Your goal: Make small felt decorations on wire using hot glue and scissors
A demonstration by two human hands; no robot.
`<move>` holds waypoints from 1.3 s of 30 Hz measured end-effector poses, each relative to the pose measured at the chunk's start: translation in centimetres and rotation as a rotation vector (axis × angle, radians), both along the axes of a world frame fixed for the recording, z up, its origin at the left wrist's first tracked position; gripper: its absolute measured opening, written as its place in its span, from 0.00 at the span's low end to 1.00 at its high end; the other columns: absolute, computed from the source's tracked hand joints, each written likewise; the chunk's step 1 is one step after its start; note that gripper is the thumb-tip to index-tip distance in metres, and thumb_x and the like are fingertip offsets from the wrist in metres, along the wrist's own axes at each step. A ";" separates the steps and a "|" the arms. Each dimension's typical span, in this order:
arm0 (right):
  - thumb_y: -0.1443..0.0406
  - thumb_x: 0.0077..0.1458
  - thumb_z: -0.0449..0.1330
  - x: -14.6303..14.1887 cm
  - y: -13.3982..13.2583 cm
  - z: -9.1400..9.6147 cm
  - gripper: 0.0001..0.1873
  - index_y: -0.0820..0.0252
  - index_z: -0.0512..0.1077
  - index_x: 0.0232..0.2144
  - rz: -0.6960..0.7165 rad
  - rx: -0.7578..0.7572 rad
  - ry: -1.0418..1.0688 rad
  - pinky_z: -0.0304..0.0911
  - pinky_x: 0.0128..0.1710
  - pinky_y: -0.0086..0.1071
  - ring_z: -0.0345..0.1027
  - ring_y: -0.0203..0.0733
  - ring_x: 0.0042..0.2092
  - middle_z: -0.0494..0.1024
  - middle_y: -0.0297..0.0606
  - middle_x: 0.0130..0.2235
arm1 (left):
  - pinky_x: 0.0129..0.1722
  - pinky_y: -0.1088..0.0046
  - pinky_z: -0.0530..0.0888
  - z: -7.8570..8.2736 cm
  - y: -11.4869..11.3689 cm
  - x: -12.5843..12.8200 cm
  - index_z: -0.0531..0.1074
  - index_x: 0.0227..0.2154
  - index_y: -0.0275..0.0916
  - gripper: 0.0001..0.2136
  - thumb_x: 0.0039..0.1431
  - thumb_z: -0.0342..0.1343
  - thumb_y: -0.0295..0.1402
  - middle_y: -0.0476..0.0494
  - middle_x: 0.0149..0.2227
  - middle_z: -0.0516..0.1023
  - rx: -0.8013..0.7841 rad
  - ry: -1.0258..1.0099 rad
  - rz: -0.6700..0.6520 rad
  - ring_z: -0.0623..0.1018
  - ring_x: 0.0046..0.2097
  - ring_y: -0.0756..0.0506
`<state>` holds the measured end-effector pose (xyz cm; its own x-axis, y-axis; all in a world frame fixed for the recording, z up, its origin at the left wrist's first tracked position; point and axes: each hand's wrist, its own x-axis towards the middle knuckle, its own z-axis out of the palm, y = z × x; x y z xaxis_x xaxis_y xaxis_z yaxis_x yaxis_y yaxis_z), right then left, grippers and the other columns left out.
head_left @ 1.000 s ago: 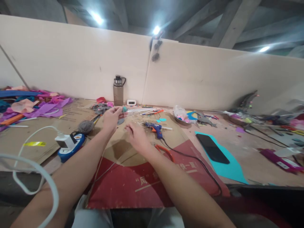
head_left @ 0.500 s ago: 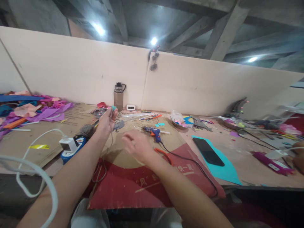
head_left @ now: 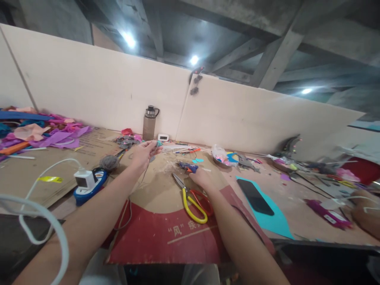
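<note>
My left hand (head_left: 144,156) is raised over the cardboard, its fingertips pinched on a small teal piece (head_left: 159,143). A thin grey yarn hangs from this hand towards the cardboard's front. My right hand (head_left: 201,179) is closed round the handle of a blue hot glue gun (head_left: 192,168), which lies on the cardboard with its nozzle to the left. Its fingers are partly hidden behind the back of the hand. Just below lie scissors (head_left: 185,194) with a yellow and an orange-red handle. Small teal cut pieces (head_left: 198,160) sit beyond the glue gun.
A bottle (head_left: 149,123) and small white clock (head_left: 163,137) stand by the partition. To the left are a power strip (head_left: 90,187), a grey yarn ball (head_left: 109,162) and felt scraps (head_left: 56,136). A phone (head_left: 255,196) lies on teal sheet at right, near another person's hand (head_left: 366,213).
My right hand has moved right and forward onto the glue gun, uncovering the scissors. My left hand has shifted slightly right, still pinching the teal piece. The view has tilted a little.
</note>
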<state>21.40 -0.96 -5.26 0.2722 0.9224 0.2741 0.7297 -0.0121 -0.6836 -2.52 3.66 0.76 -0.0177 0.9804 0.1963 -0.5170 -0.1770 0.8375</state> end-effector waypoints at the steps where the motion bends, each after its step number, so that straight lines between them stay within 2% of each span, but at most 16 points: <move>1: 0.68 0.36 0.61 0.0 0.0 0.2 0.07 0.57 0.66 0.14 -0.012 -0.020 0.027 0.58 0.27 0.32 0.68 0.43 0.26 0.72 0.39 0.19 | 0.33 0.78 0.76 -0.1 0.0 0.1 0.73 0.29 0.30 0.05 0.51 0.60 0.29 0.43 0.28 0.78 -0.003 0.009 -0.006 0.79 0.29 0.52; 6: 0.62 0.42 0.57 -0.3 -0.5 1.5 0.05 0.58 0.68 0.22 -0.027 0.015 0.235 0.60 0.27 0.33 0.69 0.44 0.29 0.74 0.40 0.24 | 0.28 0.82 0.74 -0.3 0.0 0.0 0.73 0.29 0.31 0.06 0.50 0.61 0.29 0.44 0.27 0.77 -0.037 0.053 -0.010 0.78 0.28 0.53; 8: 0.61 0.44 0.53 -0.9 -0.6 2.0 0.09 0.58 0.68 0.29 -0.024 0.059 0.315 0.61 0.26 0.32 0.67 0.41 0.27 0.74 0.37 0.26 | 0.20 0.85 0.67 -0.4 0.0 0.0 0.72 0.29 0.32 0.07 0.49 0.61 0.31 0.45 0.27 0.77 -0.031 0.087 -0.012 0.77 0.26 0.54; 10: 0.61 0.44 0.52 -1.8 -0.6 2.8 0.13 0.58 0.66 0.34 -0.001 0.120 0.435 0.61 0.25 0.29 0.66 0.36 0.26 0.74 0.35 0.29 | 0.13 0.86 0.57 -0.5 0.0 -0.1 0.72 0.28 0.32 0.08 0.48 0.61 0.33 0.46 0.24 0.75 -0.027 0.127 -0.008 0.73 0.22 0.55; 12: 0.62 0.41 0.54 -2.8 -0.4 3.9 0.16 0.57 0.64 0.37 0.084 0.188 0.656 0.59 0.22 0.26 0.63 0.33 0.25 0.74 0.33 0.32 | 0.11 0.85 0.50 -0.6 0.0 -0.2 0.72 0.27 0.33 0.09 0.47 0.61 0.35 0.49 0.21 0.73 -0.024 0.169 0.000 0.69 0.18 0.57; 14: 0.63 0.38 0.57 -4.0 -0.3 5.0 0.19 0.58 0.63 0.37 0.231 0.226 0.885 0.54 0.19 0.23 0.61 0.30 0.24 0.73 0.33 0.34 | 0.11 0.85 0.48 -0.6 -0.1 -0.3 0.72 0.27 0.33 0.10 0.47 0.61 0.36 0.51 0.18 0.69 -0.022 0.198 0.015 0.65 0.16 0.58; 16: 0.63 0.38 0.59 -5.0 -0.2 5.8 0.20 0.58 0.63 0.37 0.350 0.243 0.966 0.51 0.18 0.22 0.60 0.30 0.26 0.73 0.35 0.36 | 0.11 0.84 0.48 -0.6 0.0 -0.4 0.72 0.26 0.34 0.10 0.46 0.61 0.37 0.53 0.16 0.68 -0.027 0.215 0.038 0.63 0.15 0.58; 19: 0.61 0.41 0.60 -6.0 -0.2 5.6 0.19 0.58 0.63 0.38 0.420 0.272 0.927 0.52 0.18 0.23 0.59 0.30 0.26 0.73 0.37 0.38 | 0.12 0.83 0.48 -0.7 0.0 -0.4 0.72 0.25 0.34 0.11 0.45 0.62 0.37 0.53 0.15 0.66 -0.034 0.239 0.072 0.62 0.14 0.57; 23: 0.58 0.49 0.55 -5.9 -0.7 4.3 0.13 0.56 0.63 0.37 0.444 0.263 0.761 0.54 0.19 0.26 0.55 0.32 0.22 0.69 0.31 0.29 | 0.12 0.83 0.48 -0.9 0.1 -0.3 0.73 0.25 0.33 0.11 0.44 0.62 0.38 0.50 0.19 0.70 -0.017 0.261 0.092 0.66 0.16 0.56; 26: 0.56 0.54 0.52 -5.4 -1.7 4.0 0.12 0.54 0.64 0.40 0.418 0.286 0.572 0.57 0.23 0.28 0.58 0.35 0.24 0.68 0.30 0.27 | 0.13 0.82 0.49 -0.9 -0.1 0.0 0.73 0.25 0.33 0.11 0.45 0.62 0.37 0.47 0.21 0.73 -0.015 0.291 0.117 0.69 0.18 0.55; 29: 0.56 0.55 0.52 -5.3 -2.7 4.5 0.13 0.55 0.66 0.40 0.328 0.335 0.331 0.61 0.32 0.31 0.64 0.39 0.30 0.72 0.33 0.31 | 0.13 0.82 0.50 -0.8 -0.3 0.3 0.75 0.27 0.33 0.11 0.45 0.61 0.37 0.44 0.25 0.76 -0.011 0.321 0.167 0.71 0.19 0.54; 31: 0.58 0.54 0.53 -5.5 -3.1 4.8 0.12 0.56 0.67 0.40 0.324 0.359 0.224 0.61 0.37 0.33 0.67 0.41 0.35 0.74 0.36 0.35 | 0.13 0.82 0.50 -0.7 -0.4 0.3 0.75 0.28 0.33 0.11 0.45 0.62 0.37 0.42 0.27 0.77 0.001 0.314 0.159 0.72 0.20 0.54; 39: 0.60 0.55 0.52 -5.8 -2.9 4.7 0.12 0.58 0.67 0.41 0.332 0.390 0.122 0.60 0.42 0.37 0.68 0.46 0.41 0.75 0.43 0.41 | 0.13 0.82 0.49 -1.2 0.0 0.3 0.75 0.27 0.33 0.13 0.45 0.62 0.40 0.44 0.24 0.75 0.057 0.343 0.142 0.72 0.20 0.53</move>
